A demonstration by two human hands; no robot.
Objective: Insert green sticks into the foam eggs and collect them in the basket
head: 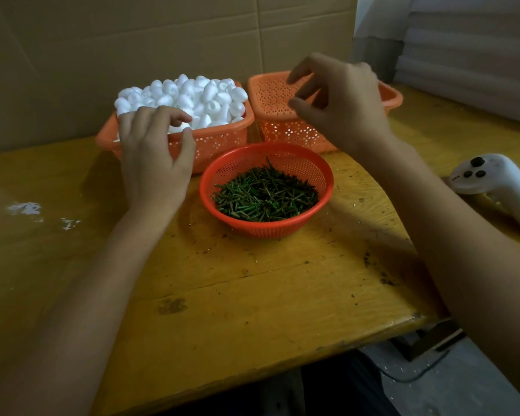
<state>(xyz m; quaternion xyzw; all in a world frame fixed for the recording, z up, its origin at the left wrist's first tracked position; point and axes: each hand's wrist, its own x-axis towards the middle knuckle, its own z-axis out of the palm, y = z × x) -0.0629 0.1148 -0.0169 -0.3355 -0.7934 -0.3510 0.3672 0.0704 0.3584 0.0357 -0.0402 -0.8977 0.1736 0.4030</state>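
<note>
Currently no egg carries a stick, so the task is judged to be at its very start.

Far left of the left hand: white crumbs (24, 209) lie on the counter (252, 295). They suggest this foam sheds easily.

Left hand (153, 163): over the near rim of the egg basket (222, 139), fingers loosely curled, thumb and forefinger either side of one of the eggs (192, 97). Cannot tell whether it grips one yet.
Risk: the heap stands above the rim, so pulling one out could roll its neighbours onto the counter. A hard pinch could dent the foam.

Between the hands, nearer the person: round basket (267, 231) of green sticks (264, 195), lying crisscrossed.
Risk: a careless pick lifts several at once. A stick pushed in off-centre could split the egg or break out through its side.

Right hand (342, 109): hovers over the empty basket (273, 94), fingers spread and half bent, holding nothing.
Risk: an egg dropped in loosely could lose its stick.

Right of the right hand: white controller (499, 181), close by the forearm. A wide elbow swing could knock it.
</note>
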